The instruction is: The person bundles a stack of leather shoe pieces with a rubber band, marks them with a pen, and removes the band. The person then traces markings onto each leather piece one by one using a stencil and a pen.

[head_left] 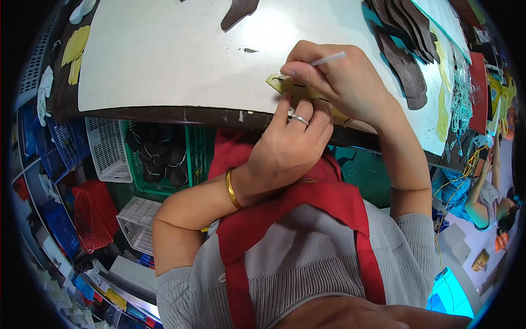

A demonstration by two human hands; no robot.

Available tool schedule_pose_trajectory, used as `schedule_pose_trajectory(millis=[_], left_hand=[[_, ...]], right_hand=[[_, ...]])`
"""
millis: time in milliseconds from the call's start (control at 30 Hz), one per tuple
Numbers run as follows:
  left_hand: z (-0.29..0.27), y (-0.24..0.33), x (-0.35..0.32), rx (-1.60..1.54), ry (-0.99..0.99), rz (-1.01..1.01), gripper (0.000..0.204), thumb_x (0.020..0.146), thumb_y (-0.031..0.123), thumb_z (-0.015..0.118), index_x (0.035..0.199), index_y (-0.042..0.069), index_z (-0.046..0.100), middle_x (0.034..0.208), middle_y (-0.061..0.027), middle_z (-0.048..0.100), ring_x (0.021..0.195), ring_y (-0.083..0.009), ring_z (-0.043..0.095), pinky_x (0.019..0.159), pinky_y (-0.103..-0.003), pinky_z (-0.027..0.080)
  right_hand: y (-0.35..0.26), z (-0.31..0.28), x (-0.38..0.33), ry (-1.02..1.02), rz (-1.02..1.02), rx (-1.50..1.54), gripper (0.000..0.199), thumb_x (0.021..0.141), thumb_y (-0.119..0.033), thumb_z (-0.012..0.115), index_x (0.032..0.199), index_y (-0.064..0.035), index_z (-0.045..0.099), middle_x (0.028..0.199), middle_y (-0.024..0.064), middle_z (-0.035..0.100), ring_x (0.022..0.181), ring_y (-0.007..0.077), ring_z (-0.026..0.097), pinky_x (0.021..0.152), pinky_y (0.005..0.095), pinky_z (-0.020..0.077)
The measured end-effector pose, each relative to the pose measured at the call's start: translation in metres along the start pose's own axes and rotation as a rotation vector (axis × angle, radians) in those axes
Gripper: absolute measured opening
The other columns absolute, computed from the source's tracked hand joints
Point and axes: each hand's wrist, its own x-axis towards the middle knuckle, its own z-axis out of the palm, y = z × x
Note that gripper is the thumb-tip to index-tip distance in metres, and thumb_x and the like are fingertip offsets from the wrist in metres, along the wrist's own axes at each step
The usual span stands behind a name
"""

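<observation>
My right hand (342, 77) is closed round a slim white pen (330, 58), its rear end sticking out above the fingers. The pen's tip is hidden by the hand, over a yellow template (278, 84) with dark slots or lines on it. At the table's near edge, my left hand (290, 142) presses its bent fingertips on that template and holds it down; the thumb is out of sight. Whether a leather piece lies under the template is hidden. Both hands nearly touch above the white work board (181, 60).
Dark brown leather pieces (402, 71) are stacked at the right, with another (239, 13) at the far side. Yellow templates (76, 46) and a white glove (45, 93) lie left. Below stands a green crate (164, 159) of dark bundles. Another person (487, 203) is at far right.
</observation>
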Motion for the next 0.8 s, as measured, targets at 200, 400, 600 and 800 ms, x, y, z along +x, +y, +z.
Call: schedule_pose_trajectory(millis=[200, 400, 600, 800], left_hand=[[0.000, 0.001, 0.001, -0.007, 0.027, -0.012, 0.037, 0.084, 0.016, 0.058, 0.114, -0.004, 0.068, 0.116, -0.0167, 0.064, 0.104, -0.0282, 0.062, 0.098, -0.046, 0.054], [0.015, -0.001, 0.003, 0.001, 0.135, -0.004, 0.032, 0.084, 0.015, 0.059, 0.108, -0.004, 0.068, 0.110, -0.0145, 0.063, 0.095, -0.0259, 0.061, 0.095, -0.045, 0.054], [0.006, -0.002, 0.009, 0.013, 0.109, 0.012, 0.034, 0.082, 0.015, 0.060, 0.112, 0.001, 0.069, 0.103, -0.0114, 0.062, 0.088, -0.0244, 0.059, 0.088, -0.042, 0.055], [0.000, -0.001, 0.019, -0.012, 0.073, 0.022, 0.039, 0.080, 0.013, 0.060, 0.118, 0.010, 0.071, 0.099, -0.0091, 0.062, 0.081, -0.0241, 0.056, 0.076, -0.034, 0.054]], right_hand=[[0.030, -0.035, -0.029, 0.229, -0.097, -0.435, 0.022, 0.095, -0.030, 0.067, 0.088, -0.0101, 0.063, 0.064, 0.0071, 0.061, 0.060, 0.0292, 0.064, 0.054, 0.0402, 0.0485], [0.011, -0.009, -0.065, 0.216, -0.019, -0.023, 0.025, 0.094, -0.032, 0.068, 0.084, -0.0095, 0.061, 0.062, 0.0080, 0.058, 0.057, 0.0290, 0.061, 0.053, 0.0393, 0.0468], [0.016, -0.033, -0.108, 0.314, 0.341, 0.206, 0.028, 0.099, -0.028, 0.064, 0.085, -0.0044, 0.064, 0.070, 0.0108, 0.065, 0.062, 0.0269, 0.065, 0.054, 0.0350, 0.0478], [0.020, -0.009, -0.104, 0.448, 0.295, -0.206, 0.023, 0.098, -0.022, 0.065, 0.084, -0.0045, 0.064, 0.070, 0.0108, 0.066, 0.058, 0.0264, 0.065, 0.050, 0.0375, 0.0474]])
